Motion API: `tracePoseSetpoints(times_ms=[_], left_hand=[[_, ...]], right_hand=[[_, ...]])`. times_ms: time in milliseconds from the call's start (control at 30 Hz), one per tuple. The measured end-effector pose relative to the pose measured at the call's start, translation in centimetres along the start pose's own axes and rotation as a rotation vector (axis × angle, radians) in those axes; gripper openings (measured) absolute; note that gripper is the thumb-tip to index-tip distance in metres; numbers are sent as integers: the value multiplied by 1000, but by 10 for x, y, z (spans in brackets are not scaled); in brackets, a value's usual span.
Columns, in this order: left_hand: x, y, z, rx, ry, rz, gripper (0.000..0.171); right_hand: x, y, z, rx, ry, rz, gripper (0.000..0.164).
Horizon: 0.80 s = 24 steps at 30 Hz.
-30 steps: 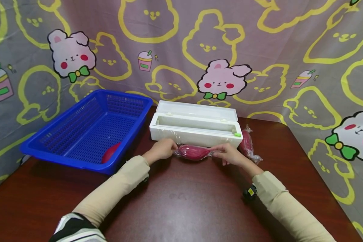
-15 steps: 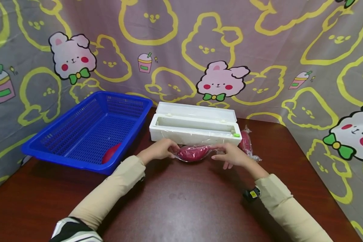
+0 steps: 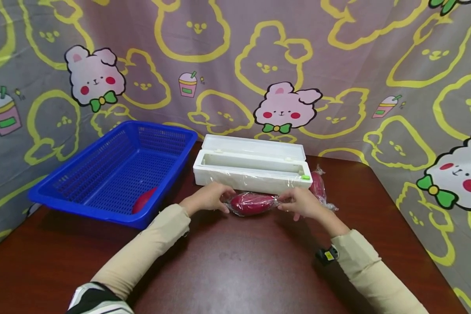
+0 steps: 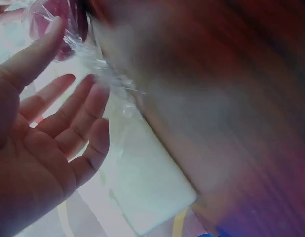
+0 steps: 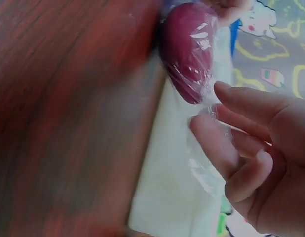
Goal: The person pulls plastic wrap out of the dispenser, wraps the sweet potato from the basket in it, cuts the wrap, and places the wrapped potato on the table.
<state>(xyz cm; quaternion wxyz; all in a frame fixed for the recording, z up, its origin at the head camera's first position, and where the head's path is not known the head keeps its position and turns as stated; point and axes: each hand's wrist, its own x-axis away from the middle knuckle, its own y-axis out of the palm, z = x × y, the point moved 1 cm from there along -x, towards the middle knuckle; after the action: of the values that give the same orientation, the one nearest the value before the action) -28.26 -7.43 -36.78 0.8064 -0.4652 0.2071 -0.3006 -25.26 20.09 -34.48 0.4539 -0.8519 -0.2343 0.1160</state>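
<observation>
A dark red, tapered oval piece (image 3: 253,203), resembling a sweet potato, lies wrapped in clear cling film in front of the white box. My left hand (image 3: 212,197) is at its left end, thumb and fingers spread apart beside the loose film end (image 4: 124,88). My right hand (image 3: 304,203) is at the opposite end, its fingertips on either side of the gathered film (image 5: 208,109), with a gap between them. Just behind stands the white cling film dispenser (image 3: 251,179), its lid (image 3: 255,147) raised and a green slider (image 3: 305,177) at its right end.
A blue plastic basket (image 3: 90,211) stands at the left with a red piece (image 3: 143,200) inside. Another film-wrapped red piece (image 3: 318,187) lies right of the dispenser, near my right hand. A patterned curtain (image 3: 220,52) closes off the back and sides of the brown table (image 3: 227,270).
Both hands held the film ends a second ago; their fingers have since loosened and parted. The wrapped piece now lies slightly nearer the front, apart from the box's front face.
</observation>
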Motion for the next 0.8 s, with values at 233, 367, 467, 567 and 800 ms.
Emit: tracePoseSetpoints(times_ms=[233, 367, 467, 567, 800], left_hand=[[-9, -13, 13, -90, 31, 49, 41], [-24, -22, 31, -62, 64, 66, 32], [-38, -24, 49, -43, 79, 71, 29], [-54, -23, 65, -27, 95, 74, 27], [-85, -15, 79, 67, 111, 118, 24]], right_hand=[[8, -30, 3, -21, 180, 192, 28], [6, -45, 18, -78, 411, 275, 54], [-1, -45, 30, -227, 484, 243, 66], [-7, -40, 36, -357, 506, 235, 72], [-14, -28, 39, -530, 511, 298, 77]])
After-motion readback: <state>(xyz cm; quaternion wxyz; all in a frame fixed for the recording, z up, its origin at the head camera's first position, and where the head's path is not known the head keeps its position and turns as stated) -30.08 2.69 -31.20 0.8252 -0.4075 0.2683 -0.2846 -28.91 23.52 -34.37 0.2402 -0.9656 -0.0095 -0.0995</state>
